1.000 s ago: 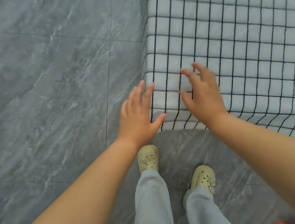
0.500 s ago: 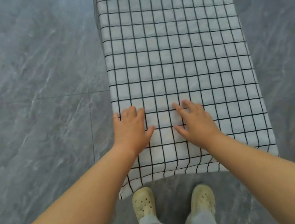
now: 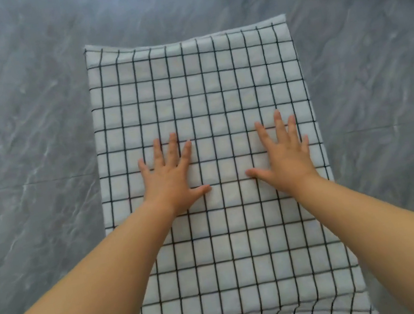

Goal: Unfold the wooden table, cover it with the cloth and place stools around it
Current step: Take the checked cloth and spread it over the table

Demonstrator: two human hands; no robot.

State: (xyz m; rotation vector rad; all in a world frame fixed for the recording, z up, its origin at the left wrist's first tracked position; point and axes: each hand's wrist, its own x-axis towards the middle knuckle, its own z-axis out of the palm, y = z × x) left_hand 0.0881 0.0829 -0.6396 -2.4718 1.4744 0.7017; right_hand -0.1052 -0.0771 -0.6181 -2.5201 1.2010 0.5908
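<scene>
Hands spread wider, left hand point(image 3: 170, 182), right hand point(image 3: 285, 161) flat (fingers splayed), cloth point(image 3: 204, 88)

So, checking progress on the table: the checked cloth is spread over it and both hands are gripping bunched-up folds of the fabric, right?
Not quite. In the head view the left hand and right hand lie flat, fingers spread, pressing on the checked cloth, gripping nothing. The cloth is indeed spread over it.

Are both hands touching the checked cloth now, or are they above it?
Touching. In the head view the left hand and right hand lie flat on the checked cloth, fingers spread, no gap visible.
</scene>
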